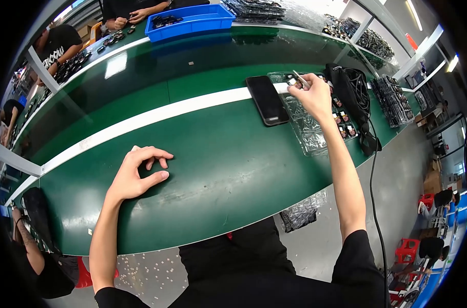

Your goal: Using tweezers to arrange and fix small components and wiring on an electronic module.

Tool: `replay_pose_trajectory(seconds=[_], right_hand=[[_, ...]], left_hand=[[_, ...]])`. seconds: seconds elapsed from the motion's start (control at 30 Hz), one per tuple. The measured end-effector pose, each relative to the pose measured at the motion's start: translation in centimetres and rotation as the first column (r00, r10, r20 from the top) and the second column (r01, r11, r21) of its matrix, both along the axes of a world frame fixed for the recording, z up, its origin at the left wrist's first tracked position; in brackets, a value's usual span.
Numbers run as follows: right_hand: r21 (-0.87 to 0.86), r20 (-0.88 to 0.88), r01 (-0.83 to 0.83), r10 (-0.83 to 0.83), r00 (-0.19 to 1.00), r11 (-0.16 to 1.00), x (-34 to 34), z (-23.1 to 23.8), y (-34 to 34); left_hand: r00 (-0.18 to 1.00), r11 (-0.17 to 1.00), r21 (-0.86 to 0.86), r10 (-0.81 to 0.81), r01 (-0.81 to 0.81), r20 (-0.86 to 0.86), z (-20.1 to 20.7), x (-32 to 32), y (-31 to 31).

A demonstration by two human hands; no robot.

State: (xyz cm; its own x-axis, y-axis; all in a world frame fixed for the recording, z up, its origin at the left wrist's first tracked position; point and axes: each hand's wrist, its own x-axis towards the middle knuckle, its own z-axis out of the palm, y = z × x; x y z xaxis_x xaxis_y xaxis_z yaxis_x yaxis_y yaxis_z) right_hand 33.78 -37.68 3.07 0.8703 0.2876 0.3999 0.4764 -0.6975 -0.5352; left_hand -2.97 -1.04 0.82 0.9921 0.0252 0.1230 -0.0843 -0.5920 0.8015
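Observation:
My right hand reaches over the far right part of the green table, its fingers closed on a slim metal tool that looks like tweezers. Small dark and white parts show close to the tool's tip; whether it grips one I cannot tell. Beneath lies a clear plastic tray, with small parts in its right-hand pockets and bare pockets at the left. My left hand rests at the table's left, empty, fingers loosely bent and apart from the thumb. A black phone lies left of the tray.
Right of the tray are a black pouch with a coiled cable and a stack of filled trays. A white rail crosses the green table. Beyond stand a blue bin and co-workers. Folded trays lie below the front edge.

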Motion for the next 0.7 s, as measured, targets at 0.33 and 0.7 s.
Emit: replay_pose_trajectory(seconds=[0.33,0.7], right_hand=[[-0.053,0.107,0.05,-0.044,0.993,0.997,1.6,-2.1,-1.5],[-0.044,0.067,-0.61,0.612,0.788,0.791,-20.9,-1.9,6.6]], left_hand=[[1.0,0.999,0.036,-0.001,0.001,0.011,-0.4,-0.3,1.0],[0.791,0.947,0.122,0.172,-0.296,0.587,7.3,-1.2,0.7]])
